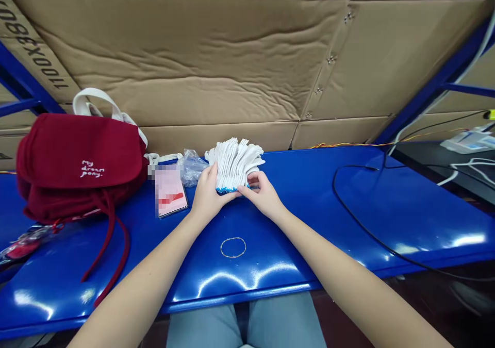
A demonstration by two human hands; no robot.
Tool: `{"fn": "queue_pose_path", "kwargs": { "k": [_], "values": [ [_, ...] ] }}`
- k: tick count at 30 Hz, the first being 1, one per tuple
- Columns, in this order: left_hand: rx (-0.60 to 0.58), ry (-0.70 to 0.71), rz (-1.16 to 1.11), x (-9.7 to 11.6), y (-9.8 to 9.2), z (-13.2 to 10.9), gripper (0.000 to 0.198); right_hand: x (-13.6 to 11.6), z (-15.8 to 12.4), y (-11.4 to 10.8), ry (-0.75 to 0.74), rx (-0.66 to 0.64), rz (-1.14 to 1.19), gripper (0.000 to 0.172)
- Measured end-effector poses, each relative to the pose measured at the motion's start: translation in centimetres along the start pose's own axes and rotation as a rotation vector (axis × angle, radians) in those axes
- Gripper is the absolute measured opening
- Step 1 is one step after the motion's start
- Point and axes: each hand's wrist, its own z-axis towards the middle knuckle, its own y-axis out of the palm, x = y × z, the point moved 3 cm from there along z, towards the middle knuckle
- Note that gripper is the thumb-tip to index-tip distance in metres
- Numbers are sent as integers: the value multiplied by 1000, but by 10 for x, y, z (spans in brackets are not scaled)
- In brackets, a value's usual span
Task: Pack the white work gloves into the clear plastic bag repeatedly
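At nine o'clock, the flap of the red bag (pixel 83 149) carries white lettering in a hand-drawn style, set over three lines: "My dream pony." At ten o'clock, big dark print on the cardboard strip (pixel 36 44) stands upside down and slanted – "1100X880", running off toward the edge. Between eight and nine, the phone (pixel 169 185) has its screen pixelated – nothing on it can be read.
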Motion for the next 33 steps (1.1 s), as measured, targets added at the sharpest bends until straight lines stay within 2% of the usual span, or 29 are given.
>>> {"fn": "queue_pose_path", "kwargs": {
  "k": [7, 15, 21, 27, 30, 33],
  "values": [
    [18, -1, 2, 6, -1, -3, 98, 2, 1, -7, 29, 14, -35, 25],
    [29, 22, -8, 8, 0, -6, 94, -2, -1, -10, 1, 74, -170, 22],
    [36, 41, -11, 12, 0, -9, 93, 5, 1, -16, -69, 108, -248, 23],
    [40, 41, -8, 11, 0, -9, 90, 24, 10, -23, 36, 99, -70, 23],
    [35, 44, -10, 10, 0, -9, 90, 20, 9, -22, 42, 80, -46, 24],
    [34, 41, -21, 10, 0, -9, 90, 8, 3, -18, 16, 74, -153, 30]
  ]
}}
